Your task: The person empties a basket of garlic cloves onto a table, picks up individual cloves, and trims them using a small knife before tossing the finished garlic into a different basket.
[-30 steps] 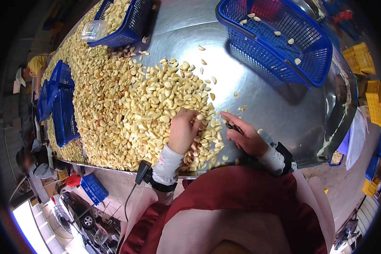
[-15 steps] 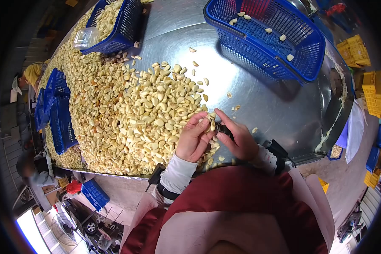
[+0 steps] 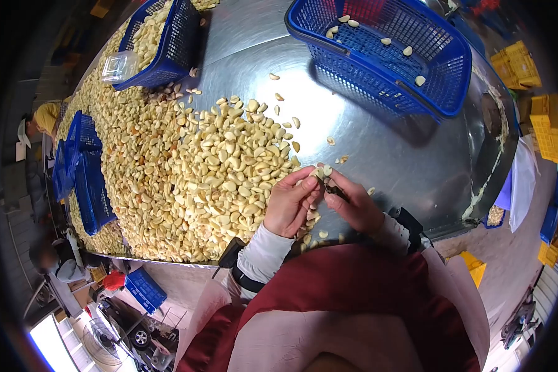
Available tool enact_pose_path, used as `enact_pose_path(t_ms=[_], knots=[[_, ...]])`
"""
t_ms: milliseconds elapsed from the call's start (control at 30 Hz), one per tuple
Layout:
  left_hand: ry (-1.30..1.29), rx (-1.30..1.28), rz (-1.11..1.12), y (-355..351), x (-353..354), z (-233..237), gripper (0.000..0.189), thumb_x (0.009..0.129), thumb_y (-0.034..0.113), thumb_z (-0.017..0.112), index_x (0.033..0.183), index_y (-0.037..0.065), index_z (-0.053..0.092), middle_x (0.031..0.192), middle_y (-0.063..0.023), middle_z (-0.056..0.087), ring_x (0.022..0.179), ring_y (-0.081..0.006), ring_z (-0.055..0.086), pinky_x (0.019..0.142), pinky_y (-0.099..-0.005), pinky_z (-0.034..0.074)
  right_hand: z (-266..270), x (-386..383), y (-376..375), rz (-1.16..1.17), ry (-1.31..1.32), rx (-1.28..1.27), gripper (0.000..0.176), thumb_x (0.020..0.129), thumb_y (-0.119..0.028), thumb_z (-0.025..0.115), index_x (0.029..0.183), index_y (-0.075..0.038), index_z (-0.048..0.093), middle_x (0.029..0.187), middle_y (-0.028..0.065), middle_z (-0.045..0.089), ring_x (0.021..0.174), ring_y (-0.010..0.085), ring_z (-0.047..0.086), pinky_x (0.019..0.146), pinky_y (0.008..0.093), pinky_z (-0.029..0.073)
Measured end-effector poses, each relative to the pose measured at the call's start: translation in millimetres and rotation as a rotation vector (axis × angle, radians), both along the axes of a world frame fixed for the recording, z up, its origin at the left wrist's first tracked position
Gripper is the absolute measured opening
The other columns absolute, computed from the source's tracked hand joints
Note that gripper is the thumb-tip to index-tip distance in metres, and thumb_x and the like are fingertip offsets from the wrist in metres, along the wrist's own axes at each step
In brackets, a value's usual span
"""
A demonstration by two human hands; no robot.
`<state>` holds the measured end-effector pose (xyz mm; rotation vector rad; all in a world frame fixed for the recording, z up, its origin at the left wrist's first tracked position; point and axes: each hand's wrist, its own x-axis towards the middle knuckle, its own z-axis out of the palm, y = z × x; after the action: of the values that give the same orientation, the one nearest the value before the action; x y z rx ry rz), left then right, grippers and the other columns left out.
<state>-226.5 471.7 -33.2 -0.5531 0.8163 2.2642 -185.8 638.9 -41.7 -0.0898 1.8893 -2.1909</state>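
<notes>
Pale garlic cloves lie in a wide pile on the metal table. At the pile's right edge, near my body, my left hand pinches a clove between thumb and fingertips. My right hand is closed around a small dark tool, its tip against the clove. The tool's working end is too small to make out. Both hands meet at the fingertips, just above the table.
A blue basket with several cloves stands beyond my right hand. Another blue basket, full of cloves and bearing a clear plastic box, stands far left. More blue baskets lie at the left. A person in yellow is beyond them.
My right hand's fingers have closed in toward the left hand's fingertips, around the tool. The view has shifted slightly.
</notes>
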Motion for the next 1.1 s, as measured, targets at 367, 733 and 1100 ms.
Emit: enact_pose_path(t_ms=[367,733,1100], knots=[[0.395,-0.095,-0.126,64.1,-104.1,85.4,0.05,0.088,0.005,0.063,0.131,-0.007,0.04,0.111,-0.0138,0.058,0.098,-0.0191,0.059,0.088,-0.0289,0.05,-12.7,-6.1,24.2,-0.123,-0.531,-0.429,0.046,0.097,-0.015,0.043,0.141,-0.006,0.036,0.079,0.0027,0.053,0.05,0.0062,0.044,0.046,0.0202,0.039],[1.774,-1.564,-1.089,-3.9,-40.3,-28.1,0.01,0.07,0.02,0.066,0.066,0.012,0.069,0.07,-0.0078,0.063,0.075,-0.0254,0.058,0.066,-0.039,0.049,-9.6,-2.4,40.0,-0.208,-0.515,-0.347,0.048,0.096,-0.015,0.045,0.142,-0.003,0.033,0.08,0.0039,0.053,0.05,0.0065,0.043,0.047,0.0212,0.039],[0.222,-0.435,-0.296,-19.9,-23.3,0.3,0.019,0.093,0.007,0.057,0.107,-0.005,0.06,0.089,-0.0096,0.065,0.081,-0.0159,0.065,0.072,-0.0248,0.055,6.3,-5.5,22.2,-0.008,-0.407,-0.117,0.05,0.095,-0.016,0.046,0.144,-0.01,0.036,0.083,0.0034,0.054,0.057,0.0041,0.046,0.053,0.0185,0.042]])
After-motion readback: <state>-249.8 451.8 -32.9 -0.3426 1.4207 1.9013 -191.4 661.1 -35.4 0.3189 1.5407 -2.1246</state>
